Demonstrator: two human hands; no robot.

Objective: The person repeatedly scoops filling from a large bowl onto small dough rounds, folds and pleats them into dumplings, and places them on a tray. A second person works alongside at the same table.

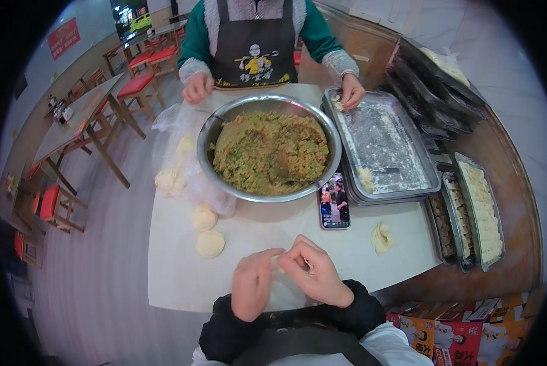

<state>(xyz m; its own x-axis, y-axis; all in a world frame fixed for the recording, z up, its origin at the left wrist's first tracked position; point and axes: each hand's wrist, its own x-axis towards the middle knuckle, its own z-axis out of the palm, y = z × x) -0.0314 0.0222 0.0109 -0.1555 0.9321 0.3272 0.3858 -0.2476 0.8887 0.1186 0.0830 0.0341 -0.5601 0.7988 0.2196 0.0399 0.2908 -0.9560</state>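
Note:
My left hand (254,281) and my right hand (311,270) meet above the near edge of the white table (182,274). Between their fingertips shows a small pale bit, probably dough (279,265), mostly hidden by the fingers. Beyond them stands a large steel bowl (269,198) of greenish-brown chopped filling (269,151), with a utensil partly sunk in it. Two round dough wrappers (204,217) (210,244) lie left of my hands, near a plastic bag (177,123) with more wrappers. A folded piece of dough (382,238) lies to the right.
A phone (334,201) lies beside stacked metal trays (383,197); the floured top one holds a few dough pieces. Across the table, a person in an apron (255,50) has one hand at that tray. Filled trays (479,210) stand at right, printed boxes (456,338) below, stools (49,201) at left.

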